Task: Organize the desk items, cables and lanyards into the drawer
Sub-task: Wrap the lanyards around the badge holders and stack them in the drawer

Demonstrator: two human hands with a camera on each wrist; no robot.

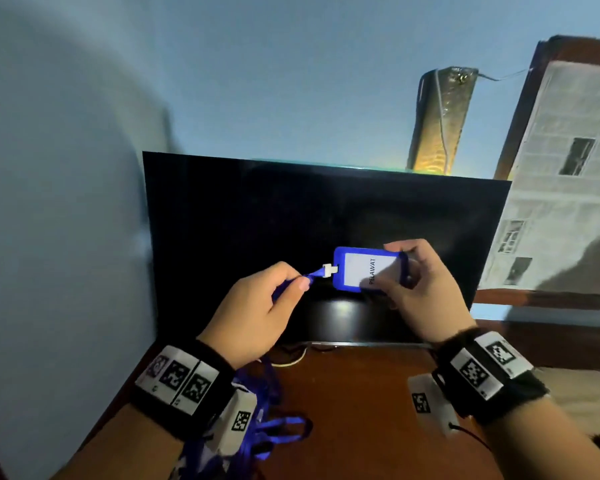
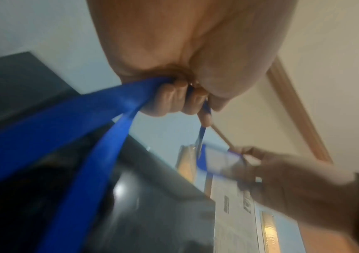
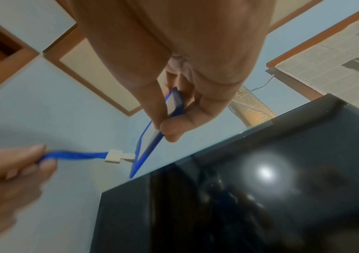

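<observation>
I hold a blue lanyard up in front of the dark monitor. My right hand (image 1: 400, 271) pinches the blue badge holder (image 1: 361, 268) by its far end, thumb on the white card marked PELAWAT; the right wrist view shows the holder (image 3: 152, 137) edge-on between thumb and fingers. My left hand (image 1: 284, 282) pinches the blue strap (image 1: 310, 274) just behind the white clip (image 1: 329, 270). The rest of the strap (image 2: 83, 137) runs through my left fist and hangs down. More blue lanyard loops (image 1: 281, 427) lie on the brown desk (image 1: 361, 393) under my left wrist. No drawer is in view.
A black monitor (image 1: 239, 220) on a round stand (image 1: 340, 317) fills the back of the desk. A pale cable (image 1: 291, 362) lies by the stand's foot. A newspaper-covered window (image 1: 561, 185) is at the right and a blue wall at the left.
</observation>
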